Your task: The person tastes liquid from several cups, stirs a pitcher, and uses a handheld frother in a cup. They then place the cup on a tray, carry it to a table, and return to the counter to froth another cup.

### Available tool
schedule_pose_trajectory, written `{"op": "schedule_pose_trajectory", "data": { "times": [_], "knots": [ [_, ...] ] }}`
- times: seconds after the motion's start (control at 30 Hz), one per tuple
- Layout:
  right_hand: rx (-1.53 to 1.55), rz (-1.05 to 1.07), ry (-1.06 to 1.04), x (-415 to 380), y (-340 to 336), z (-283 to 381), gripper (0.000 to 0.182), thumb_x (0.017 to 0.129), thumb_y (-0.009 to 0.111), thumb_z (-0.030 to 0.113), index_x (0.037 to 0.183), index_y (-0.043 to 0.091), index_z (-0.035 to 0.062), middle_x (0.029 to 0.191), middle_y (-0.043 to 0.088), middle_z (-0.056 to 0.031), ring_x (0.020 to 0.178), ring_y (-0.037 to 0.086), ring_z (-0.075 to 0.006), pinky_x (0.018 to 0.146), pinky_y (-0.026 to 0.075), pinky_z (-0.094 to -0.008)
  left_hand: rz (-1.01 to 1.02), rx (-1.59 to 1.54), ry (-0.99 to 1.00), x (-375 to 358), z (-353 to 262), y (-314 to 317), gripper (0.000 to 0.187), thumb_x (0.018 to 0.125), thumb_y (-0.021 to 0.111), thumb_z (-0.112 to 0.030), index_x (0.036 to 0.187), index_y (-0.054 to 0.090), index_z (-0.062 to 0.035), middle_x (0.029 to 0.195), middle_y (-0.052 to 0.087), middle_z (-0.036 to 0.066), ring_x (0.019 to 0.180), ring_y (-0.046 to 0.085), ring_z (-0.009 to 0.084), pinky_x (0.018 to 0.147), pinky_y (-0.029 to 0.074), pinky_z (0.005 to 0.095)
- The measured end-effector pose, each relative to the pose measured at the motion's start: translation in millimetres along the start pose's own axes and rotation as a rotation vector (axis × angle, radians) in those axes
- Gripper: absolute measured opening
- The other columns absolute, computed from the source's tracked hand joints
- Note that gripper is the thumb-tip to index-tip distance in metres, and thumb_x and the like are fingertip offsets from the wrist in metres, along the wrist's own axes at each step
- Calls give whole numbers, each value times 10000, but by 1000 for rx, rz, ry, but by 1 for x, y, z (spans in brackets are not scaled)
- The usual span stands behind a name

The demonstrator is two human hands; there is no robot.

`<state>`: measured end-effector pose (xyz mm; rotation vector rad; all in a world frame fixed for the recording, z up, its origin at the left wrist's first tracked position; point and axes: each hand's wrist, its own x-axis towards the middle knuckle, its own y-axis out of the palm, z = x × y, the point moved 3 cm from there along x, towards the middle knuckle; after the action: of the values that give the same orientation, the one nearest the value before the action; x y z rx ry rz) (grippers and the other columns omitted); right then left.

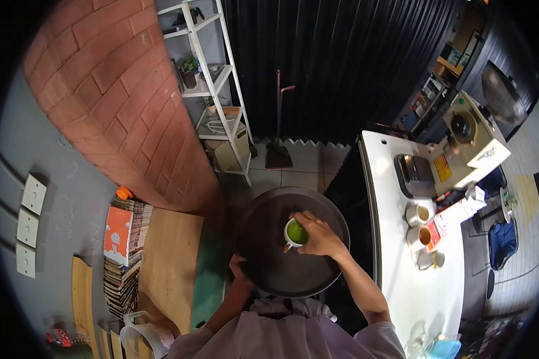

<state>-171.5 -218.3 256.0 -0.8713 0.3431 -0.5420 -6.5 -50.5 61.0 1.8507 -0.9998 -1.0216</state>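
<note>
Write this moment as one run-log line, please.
left hand: holding tray edge | right hand: around cup, green contents, cup over tray | nearby: mugs on white counter

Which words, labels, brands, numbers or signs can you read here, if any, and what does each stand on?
None can be read with confidence.
Yellow label on the pale machine: too small.
Dark marking on that machine: blurred.
Red-and-white packet on the white counter: too small.
Red booklet: a pale figure, no legible words.
Magazine stack: edges too blurred.
</note>
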Motion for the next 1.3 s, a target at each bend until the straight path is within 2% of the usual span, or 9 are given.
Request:
{"op": "schedule_pose_trajectory", "data": {
  "times": [0.23,0.43,0.63,0.93,1.03,1.1,1.17,1.27,1.3],
  "knots": [
    [-45,58,-97,69,-24,-39,843,522,799,44,1300,482,122,1184,529,-110,1108,571,-384,906,493,-462,42,-176,67,52,3,92,546,690,476,-197,1187,603,-10,1161,646,156,1014,641,334,881,554,411],
    [-21,45,-132,130,-57,-75,869,524,793,28,1327,471,118,1213,505,-106,1164,524,-389,969,453,-453,119,-237,90,143,3,83,557,683,479,-187,1196,613,-18,1199,639,155,1034,643,343,920,546,429],
    [-7,22,-72,196,-91,-115,888,551,791,30,1365,448,124,1220,497,-117,1146,528,-389,1008,423,-456,103,-238,25,234,-12,132,558,690,480,-174,1208,603,-8,1165,646,158,1048,631,332,921,540,431],
    [23,-47,79,298,-179,-171,870,568,774,-6,1367,452,119,1201,494,-130,1177,494,-364,1052,399,-424,312,-190,-362,434,-34,162,526,735,480,-208,1195,581,25,1149,644,176,1031,631,333,908,537,447],
    [16,-138,108,314,-193,-194,886,553,784,-24,1362,456,125,1226,500,-132,1198,482,-365,1068,393,-431,183,-61,-435,471,-38,211,515,754,471,-225,1180,582,41,1122,652,185,983,647,336,887,543,445],
    [45,-132,162,325,-207,-205,925,577,810,-10,1405,429,153,1270,463,-147,1200,478,-424,1061,406,-507,147,7,-468,502,-32,206,523,762,462,-237,1182,578,52,1117,654,189,962,653,346,880,546,445],
    [24,-160,206,334,-216,-220,928,580,811,-3,1408,424,158,1280,461,-144,1204,480,-421,1058,418,-491,121,74,-492,528,-26,216,533,770,452,-250,1183,575,64,1113,656,193,940,658,357,873,548,445],
    [20,-206,274,342,-229,-244,928,585,808,2,1412,420,165,1300,458,-142,1215,478,-411,1059,425,-479,305,-82,-603,558,-6,243,560,761,442,-265,1189,570,74,1094,661,194,899,663,378,853,554,442],
    [15,-224,284,344,-233,-253,927,587,807,2,1412,419,169,1310,457,-140,1216,481,-407,1056,432,-476,442,123,-411,577,2,224,573,745,443,-263,1192,567,73,1099,657,197,909,658,380,854,552,444]
  ]
}}
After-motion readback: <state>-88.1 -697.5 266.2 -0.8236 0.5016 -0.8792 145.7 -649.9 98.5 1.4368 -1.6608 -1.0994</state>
